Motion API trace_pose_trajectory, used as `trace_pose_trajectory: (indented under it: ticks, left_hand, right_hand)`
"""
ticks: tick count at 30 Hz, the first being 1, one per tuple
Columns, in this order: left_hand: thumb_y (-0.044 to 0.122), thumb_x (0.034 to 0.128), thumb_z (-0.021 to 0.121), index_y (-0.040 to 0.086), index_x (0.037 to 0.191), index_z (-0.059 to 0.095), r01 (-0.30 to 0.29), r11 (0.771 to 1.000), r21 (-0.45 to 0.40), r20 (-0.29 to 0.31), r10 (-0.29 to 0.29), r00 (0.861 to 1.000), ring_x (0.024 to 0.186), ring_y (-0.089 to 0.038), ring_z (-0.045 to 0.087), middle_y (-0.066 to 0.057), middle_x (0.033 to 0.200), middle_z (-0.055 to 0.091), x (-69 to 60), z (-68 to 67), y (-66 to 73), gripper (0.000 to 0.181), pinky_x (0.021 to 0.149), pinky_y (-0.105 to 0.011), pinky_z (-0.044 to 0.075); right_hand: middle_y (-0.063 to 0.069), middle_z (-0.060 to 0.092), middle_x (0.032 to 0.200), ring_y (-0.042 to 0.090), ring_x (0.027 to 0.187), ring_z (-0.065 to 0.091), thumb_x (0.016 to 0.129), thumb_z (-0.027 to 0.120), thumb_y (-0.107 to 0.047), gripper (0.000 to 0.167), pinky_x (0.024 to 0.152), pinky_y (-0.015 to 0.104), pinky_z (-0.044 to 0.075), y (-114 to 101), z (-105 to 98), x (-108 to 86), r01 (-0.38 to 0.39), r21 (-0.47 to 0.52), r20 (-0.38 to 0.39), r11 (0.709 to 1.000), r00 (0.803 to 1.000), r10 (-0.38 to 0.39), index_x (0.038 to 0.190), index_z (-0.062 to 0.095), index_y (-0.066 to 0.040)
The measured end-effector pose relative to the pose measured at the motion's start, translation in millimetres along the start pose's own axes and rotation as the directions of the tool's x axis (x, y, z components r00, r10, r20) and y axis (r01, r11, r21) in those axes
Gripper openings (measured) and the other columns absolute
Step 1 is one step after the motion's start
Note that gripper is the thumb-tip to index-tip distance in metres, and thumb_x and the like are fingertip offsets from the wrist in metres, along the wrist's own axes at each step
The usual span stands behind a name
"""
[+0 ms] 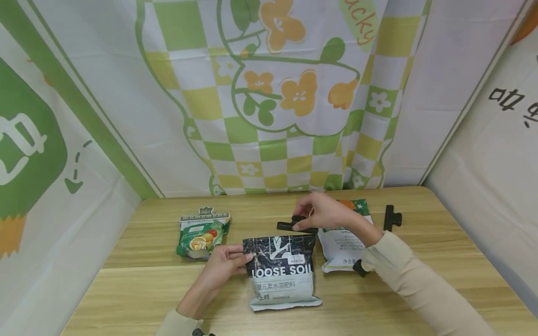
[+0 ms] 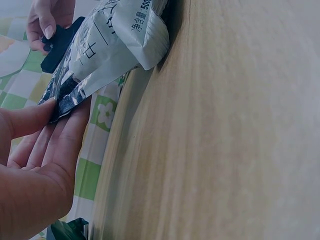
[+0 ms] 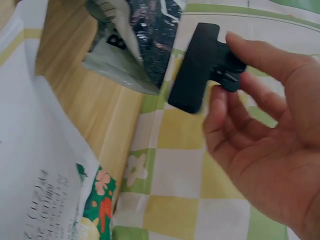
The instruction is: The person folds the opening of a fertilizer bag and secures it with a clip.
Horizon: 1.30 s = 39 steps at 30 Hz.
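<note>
From the head view's centre, a pale wood-grain table [image 1: 126,289] with rounded far corners spreads from eight round to four o'clock. Softly folded white cloth [image 1: 277,161] hangs at twelve, checked green and yellow with orange flowers. Under even light, white side walls flank it: the left [image 1: 92,217] bears a large green shape [image 1: 29,186] at nine, the right [image 1: 483,186] black characters [image 1: 506,99] between two and three.

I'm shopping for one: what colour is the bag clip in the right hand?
Black; the bag clip shows best in the right wrist view.
</note>
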<state>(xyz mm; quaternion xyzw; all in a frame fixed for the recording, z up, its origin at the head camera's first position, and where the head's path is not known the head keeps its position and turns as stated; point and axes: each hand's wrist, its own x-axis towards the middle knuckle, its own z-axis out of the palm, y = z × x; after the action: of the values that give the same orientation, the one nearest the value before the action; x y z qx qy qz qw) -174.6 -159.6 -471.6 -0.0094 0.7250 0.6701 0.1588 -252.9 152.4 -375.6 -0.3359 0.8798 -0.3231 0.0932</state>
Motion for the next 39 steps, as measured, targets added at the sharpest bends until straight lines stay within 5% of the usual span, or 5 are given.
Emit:
trace_pose_trajectory:
  ticks: [8,17,39]
  left_hand:
    - [0.006,0.0971,0.071,-0.009,0.130,0.067,-0.002,1.000,-0.001,0.010,0.002,1.000,0.088,-0.013,0.079,-0.017,0.111,0.081,0.1,-0.7,-0.4,0.036,0.083,-0.030,0.068]
    - [0.005,0.0950,0.073,-0.010,0.128,0.067,0.000,1.000,-0.007,-0.009,0.000,1.000,0.084,-0.010,0.078,-0.015,0.107,0.082,0.9,0.5,-2.7,0.037,0.079,-0.028,0.068]
    - [0.002,0.0958,0.071,-0.012,0.130,0.065,-0.016,0.997,-0.076,-0.005,0.016,1.000,0.086,-0.012,0.079,-0.019,0.111,0.080,-3.3,6.9,-0.1,0.037,0.078,-0.028,0.068]
  right_hand:
    - [-0.004,0.065,0.087,0.009,0.075,0.056,0.089,0.084,-0.021,0.013,0.068,0.024,0.052,4,15,6.8,0.128,0.047,-0.076,0.991,0.989,-0.124,0.094,0.072,-0.019]
    - [-0.004,0.055,0.082,0.009,0.071,0.047,0.093,0.081,-0.020,0.017,0.065,0.022,0.041,1,17,20.4,0.218,0.038,0.051,0.975,0.974,-0.219,0.087,0.066,-0.020]
    - [-0.005,0.060,0.079,0.008,0.066,0.047,0.096,0.077,-0.016,0.011,0.064,0.022,0.043,17,28,44.9,0.057,0.292,0.263,0.955,0.955,-0.137,0.093,0.072,-0.007]
